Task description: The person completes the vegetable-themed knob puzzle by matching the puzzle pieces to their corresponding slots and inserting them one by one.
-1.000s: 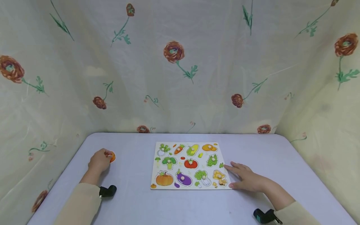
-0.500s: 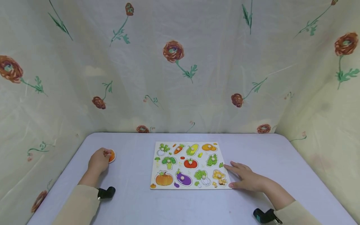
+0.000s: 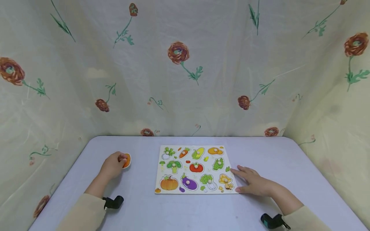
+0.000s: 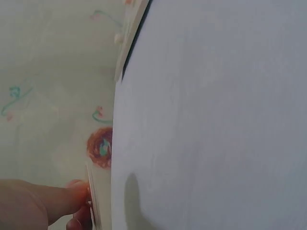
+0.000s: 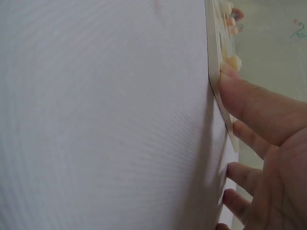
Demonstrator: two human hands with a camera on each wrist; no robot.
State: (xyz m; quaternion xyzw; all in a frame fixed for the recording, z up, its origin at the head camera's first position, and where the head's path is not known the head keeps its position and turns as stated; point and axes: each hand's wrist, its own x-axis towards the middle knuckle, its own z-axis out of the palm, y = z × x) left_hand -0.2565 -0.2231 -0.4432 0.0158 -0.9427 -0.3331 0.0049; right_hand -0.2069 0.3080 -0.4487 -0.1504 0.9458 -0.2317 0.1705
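Observation:
My left hand (image 3: 112, 165) pinches a flat orange puzzle piece (image 3: 127, 160) with a pale rim, above the left part of the table. Edge-on in the left wrist view, the thin piece (image 4: 94, 201) sits between thumb and fingers; its printed face is mostly hidden. A white vegetable puzzle board (image 3: 185, 191) lies flat in the middle. Most of its pictures carry small knobs, while none shows on the pumpkin (image 3: 169, 183). With fingers spread, my right hand (image 3: 255, 183) rests at the board's right edge, the thumb touching its near corner.
A pale cloth covers the table (image 3: 136, 208). Flower-printed curtains (image 3: 208, 106) enclose its back and sides. Black wrist cameras (image 3: 114, 202) stick out at both cuffs.
My left hand has moved to the right toward the board, carrying the orange puzzle piece. My right hand and the board have stayed in place.

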